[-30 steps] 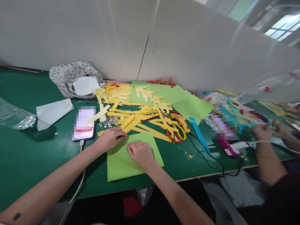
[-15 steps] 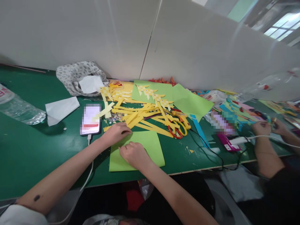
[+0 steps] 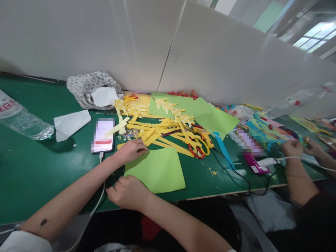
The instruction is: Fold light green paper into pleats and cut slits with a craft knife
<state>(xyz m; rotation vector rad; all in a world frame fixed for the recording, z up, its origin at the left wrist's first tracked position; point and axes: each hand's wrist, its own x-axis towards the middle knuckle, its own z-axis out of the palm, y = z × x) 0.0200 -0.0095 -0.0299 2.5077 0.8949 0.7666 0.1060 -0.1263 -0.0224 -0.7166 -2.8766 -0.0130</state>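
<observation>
A folded light-green paper sheet (image 3: 160, 171) lies flat on the green tabletop in front of me. My left hand (image 3: 132, 152) rests on its upper left corner, thumb and bent fingertips against the sheet. My right hand (image 3: 128, 192) is curled into a fist at the lower left corner, with its knuckles past the sheet's left edge. Nothing shows in that fist. Just beyond the sheet spreads a pile of yellow paper strips (image 3: 157, 131). Yellow woven paper pieces (image 3: 181, 115) lie partly on another green sheet (image 3: 157, 108).
Left of the strips are a charging phone (image 3: 103, 136), a folded white paper (image 3: 72, 124), a water bottle (image 3: 23, 117) and a patterned cloth bag (image 3: 91, 82). Scissors (image 3: 201, 154) and a yellow corded tool (image 3: 207, 138) lie right. Another person's hands (image 3: 292, 148) work at far right.
My right hand has slid left and toward me, from the middle of the green sheet to its lower left corner. My left hand stays at the upper left corner.
</observation>
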